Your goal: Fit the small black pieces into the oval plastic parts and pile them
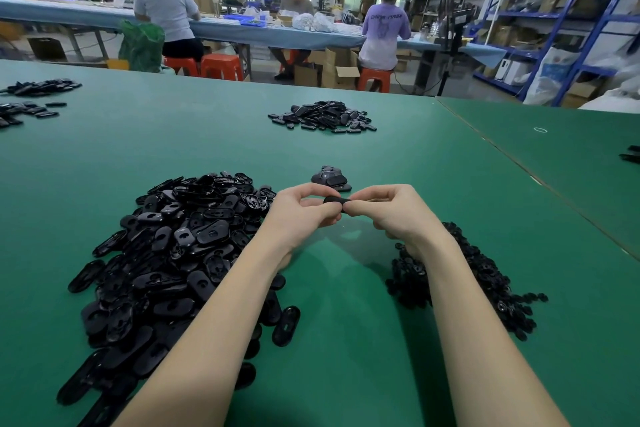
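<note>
Right now both hands meet above the green table (346,322), sharing one oval plastic part (333,200) between them. The left hand (301,210) curls its fingers round the part's left end, and the right hand (388,208) pinches the right end with thumb and forefinger, so the part's long axis runs left to right, straight across the gap between the two hands. Whether a small black piece is already seated in it cannot be told, since the fingers cover most of it. The part looks like hard, glossy moulded plastic with rounded ends. To the left, under the left forearm, lies a big heap of oval plastic parts (166,253), shiny shells with keyhole-shaped openings. Under the right wrist lies a heap of small black pieces (485,281), duller and much finer in grain. Just beyond the hands sits a small pile of finished parts (329,178), nearer the left hand's fingertips than the right's, so setting the held part down there would probably be a short forward reach. Farther off rests another pile of black parts (322,116).
</note>
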`<state>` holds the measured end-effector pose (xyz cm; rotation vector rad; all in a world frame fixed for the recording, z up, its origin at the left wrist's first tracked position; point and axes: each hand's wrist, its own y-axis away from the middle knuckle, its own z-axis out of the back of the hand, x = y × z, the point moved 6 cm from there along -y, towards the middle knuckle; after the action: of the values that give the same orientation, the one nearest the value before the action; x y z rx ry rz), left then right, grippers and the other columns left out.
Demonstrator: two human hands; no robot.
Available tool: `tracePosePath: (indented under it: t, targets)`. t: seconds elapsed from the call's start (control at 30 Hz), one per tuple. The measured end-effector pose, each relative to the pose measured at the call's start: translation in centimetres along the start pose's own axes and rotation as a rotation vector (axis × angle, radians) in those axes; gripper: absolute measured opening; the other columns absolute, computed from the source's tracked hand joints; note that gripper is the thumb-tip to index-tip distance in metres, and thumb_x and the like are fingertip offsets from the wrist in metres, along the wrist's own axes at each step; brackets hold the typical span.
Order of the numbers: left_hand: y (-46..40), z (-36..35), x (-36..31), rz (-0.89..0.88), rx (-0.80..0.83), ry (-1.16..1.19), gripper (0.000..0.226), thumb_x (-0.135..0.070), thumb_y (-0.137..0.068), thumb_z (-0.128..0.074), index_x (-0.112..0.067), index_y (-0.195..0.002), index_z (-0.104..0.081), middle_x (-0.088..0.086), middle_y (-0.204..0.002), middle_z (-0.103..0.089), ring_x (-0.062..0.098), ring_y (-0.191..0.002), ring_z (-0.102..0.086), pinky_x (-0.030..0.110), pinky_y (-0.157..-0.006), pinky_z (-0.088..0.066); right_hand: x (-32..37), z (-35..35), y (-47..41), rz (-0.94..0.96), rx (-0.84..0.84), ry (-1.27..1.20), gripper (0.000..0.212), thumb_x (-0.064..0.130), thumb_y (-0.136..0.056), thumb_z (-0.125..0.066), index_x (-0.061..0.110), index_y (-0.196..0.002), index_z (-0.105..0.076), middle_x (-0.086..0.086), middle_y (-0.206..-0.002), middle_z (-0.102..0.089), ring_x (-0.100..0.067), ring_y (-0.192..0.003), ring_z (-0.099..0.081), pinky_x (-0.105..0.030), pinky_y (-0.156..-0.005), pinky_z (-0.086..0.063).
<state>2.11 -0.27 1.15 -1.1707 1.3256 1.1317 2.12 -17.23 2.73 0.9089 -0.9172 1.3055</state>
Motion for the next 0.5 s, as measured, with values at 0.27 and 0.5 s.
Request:
tracePosePath:
  t: [0.27,0.5]
  targets:
    - [-0.19,0.28,0.6,-0.008,-0.011,-0.071,0.011,-0.001,-0.086,-0.073,-0.009,-0.094,-0.072,0.01,-0.085,-0.077,0.017,-0.078,-0.073,0.025,-0.083,-0.06,-0.23,-0.51,-0.37,0.05,-0.021,0.028,0.011,0.019,-0.08,-0.085,0.019,-0.077,-0.075,0.018,-0.053,-0.06,0.006,-0.046,-0.049,-0.006,-0.046,-0.033]
    - [-0.16,0.28,0.28,-0.045,-0.058,-0.122,0.013,-0.002,-0.085,-0.073,-0.014,-0.092,-0.072,0.007,-0.081,-0.078,0.013,-0.073,-0.073,0.027,-0.084,-0.058,-0.29,-0.93,-0.58,0.063,-0.052,-0.018,0.017,0.015,-0.078,-0.083,0.019,-0.071,-0.068,0.019,-0.049,-0.052,0.0,-0.046,-0.043,-0.009,-0.046,-0.033]
